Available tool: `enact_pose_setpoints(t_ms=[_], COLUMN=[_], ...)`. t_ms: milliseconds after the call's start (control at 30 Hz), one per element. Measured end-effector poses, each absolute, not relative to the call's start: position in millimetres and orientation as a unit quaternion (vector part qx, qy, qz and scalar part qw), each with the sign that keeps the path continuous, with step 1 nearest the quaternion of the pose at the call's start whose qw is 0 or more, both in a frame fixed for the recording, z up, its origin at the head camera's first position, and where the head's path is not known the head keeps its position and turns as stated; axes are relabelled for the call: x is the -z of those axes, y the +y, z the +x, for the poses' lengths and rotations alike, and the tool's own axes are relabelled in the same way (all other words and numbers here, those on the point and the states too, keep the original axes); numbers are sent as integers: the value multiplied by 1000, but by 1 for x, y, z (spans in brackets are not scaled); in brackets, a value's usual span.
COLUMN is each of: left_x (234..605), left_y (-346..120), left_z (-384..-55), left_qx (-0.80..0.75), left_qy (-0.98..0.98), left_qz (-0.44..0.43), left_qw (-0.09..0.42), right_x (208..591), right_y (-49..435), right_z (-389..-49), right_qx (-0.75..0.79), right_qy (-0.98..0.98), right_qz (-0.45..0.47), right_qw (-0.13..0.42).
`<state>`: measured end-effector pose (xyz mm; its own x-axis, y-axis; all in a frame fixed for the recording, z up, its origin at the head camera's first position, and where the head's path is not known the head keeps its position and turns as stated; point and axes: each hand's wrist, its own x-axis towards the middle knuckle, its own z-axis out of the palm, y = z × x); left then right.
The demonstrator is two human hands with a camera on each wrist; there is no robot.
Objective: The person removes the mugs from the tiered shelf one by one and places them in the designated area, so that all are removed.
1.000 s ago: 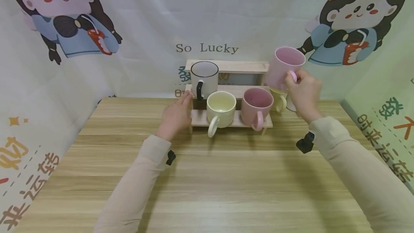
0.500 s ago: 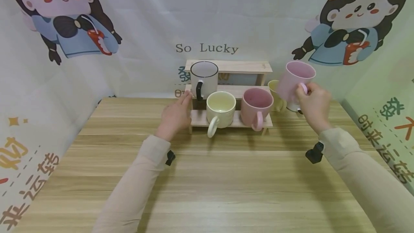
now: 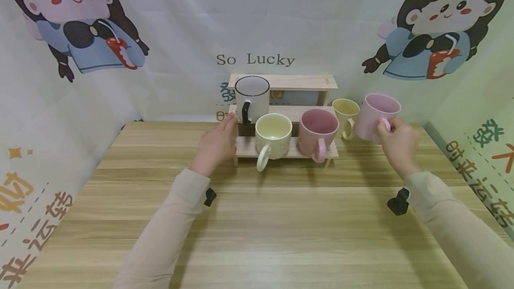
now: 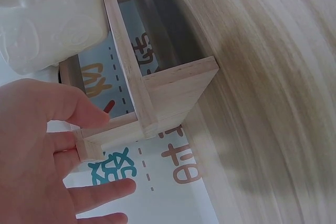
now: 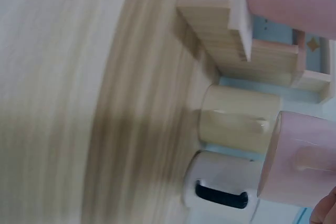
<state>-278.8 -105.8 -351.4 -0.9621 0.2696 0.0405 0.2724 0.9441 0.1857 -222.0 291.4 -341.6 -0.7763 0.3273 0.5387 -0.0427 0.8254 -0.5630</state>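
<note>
A pale cloth backdrop [image 3: 184, 21] hangs across the back and sides, printed with two cartoon figures and the words "So Lucky". In front of it spreads the wood-grained table [image 3: 265, 222], with a three-tier wooden stand [image 3: 303, 82] at the far edge. The person's left hand [image 3: 217, 146] pinches the left end of the middle tier between thumb and nearer fingers, the other fingers stretched out. The right hand [image 3: 399, 144] has its fingers closed round the handle of a lilac mug [image 3: 371, 119], held up off the table to the right of the stand. A white mug with a black handle [image 3: 259, 108] sits on the middle tier; a cream mug [image 3: 277, 142] and a rose-pink mug [image 3: 313, 137] share the lowest. Between stand and lilac mug I see a yellow mug [image 3: 342, 121] on the table, and next to it, from the right wrist, a second black-handled white mug [image 5: 226, 174].
</note>
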Motion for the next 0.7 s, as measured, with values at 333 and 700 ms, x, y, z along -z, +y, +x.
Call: enact_pose_setpoints(t_ms=[333, 700], left_x=[354, 355], left_y=[-108, -108], left_z=[-280, -280], left_qx=[95, 90], left_qy=[-986, -987], left_qz=[-138, -134], left_qw=[16, 15], right_x=[357, 371], right_y=[296, 296], right_z=[-218, -220], right_qx=[-271, -246], right_qy=[-903, -918], right_qz=[-79, -71], right_qw=[324, 303])
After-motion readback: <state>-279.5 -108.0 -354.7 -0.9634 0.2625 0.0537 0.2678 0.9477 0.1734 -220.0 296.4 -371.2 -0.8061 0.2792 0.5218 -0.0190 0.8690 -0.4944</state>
